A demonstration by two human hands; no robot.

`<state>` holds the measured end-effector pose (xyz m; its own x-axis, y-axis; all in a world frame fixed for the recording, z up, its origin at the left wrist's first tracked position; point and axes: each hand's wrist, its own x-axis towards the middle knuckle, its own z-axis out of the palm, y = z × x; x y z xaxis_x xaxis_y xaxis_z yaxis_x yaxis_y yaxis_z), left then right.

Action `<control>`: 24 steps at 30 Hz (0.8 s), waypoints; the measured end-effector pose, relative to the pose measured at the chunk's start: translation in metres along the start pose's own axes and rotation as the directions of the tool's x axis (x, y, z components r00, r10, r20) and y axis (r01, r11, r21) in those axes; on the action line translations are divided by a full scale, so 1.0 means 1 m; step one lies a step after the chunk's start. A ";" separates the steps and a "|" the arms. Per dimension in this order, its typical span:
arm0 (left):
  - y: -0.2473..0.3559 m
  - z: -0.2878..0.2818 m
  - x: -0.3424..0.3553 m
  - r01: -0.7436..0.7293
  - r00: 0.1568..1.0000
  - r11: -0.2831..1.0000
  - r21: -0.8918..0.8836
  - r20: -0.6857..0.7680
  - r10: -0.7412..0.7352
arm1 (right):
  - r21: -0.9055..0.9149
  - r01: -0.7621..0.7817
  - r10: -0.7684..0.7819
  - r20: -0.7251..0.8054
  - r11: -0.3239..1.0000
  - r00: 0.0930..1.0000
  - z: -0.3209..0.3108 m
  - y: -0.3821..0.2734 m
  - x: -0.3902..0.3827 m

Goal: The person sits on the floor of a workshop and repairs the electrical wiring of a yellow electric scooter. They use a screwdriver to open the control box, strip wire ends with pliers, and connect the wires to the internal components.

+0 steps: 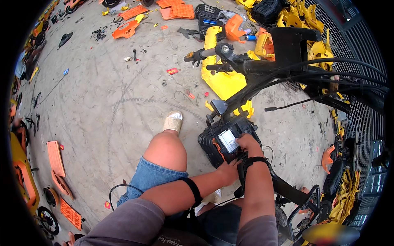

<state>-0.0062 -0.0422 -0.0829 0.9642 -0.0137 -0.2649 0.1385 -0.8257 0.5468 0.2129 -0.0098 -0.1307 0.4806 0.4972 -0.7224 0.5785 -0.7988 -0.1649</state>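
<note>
A black bike frame with cables [281, 57] and handlebars [205, 54] leans over the right side. Below it is a black plastic housing [210, 151] with an orange strip and a silver metal box [228, 140] inside. My right hand [248, 142] has its fingers closed on the right edge of that silver box. My left hand [227, 172] reaches to the housing's lower edge beside a black frame part, its fingers bent and partly hidden, so what they hold is unclear. My left leg [163, 153], in denim shorts, stands bent left of the housing.
Orange panels [55, 158] and wheels [48, 220] lie along the left. A large yellow panel [217, 82] lies beyond the bike. Piles of yellow and orange parts [348, 192] line the right side and back, beside a brick wall with grilles [357, 131] on the right.
</note>
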 end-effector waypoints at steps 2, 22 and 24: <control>0.005 0.005 0.003 -0.019 1.000 1.000 0.024 -0.011 0.019 | -0.118 0.077 -0.090 -0.106 0.990 0.990 0.009 0.020 0.020; 0.006 -0.026 -0.002 -0.011 0.959 1.000 -0.013 0.283 0.015 | 0.004 0.015 -0.011 -0.457 1.000 0.890 -0.076 -0.012 -0.135; 0.000 -0.037 -0.004 0.012 0.964 1.000 -0.021 0.266 -0.006 | 0.214 0.149 -0.043 -0.435 0.965 0.899 -0.087 -0.037 -0.192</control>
<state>-0.0020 -0.0212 -0.0525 0.8686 -0.1581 -0.4696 0.1547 -0.8137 0.5603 0.1565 -0.0465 0.0722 0.6943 0.6286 -0.3504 0.4893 -0.7694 -0.4106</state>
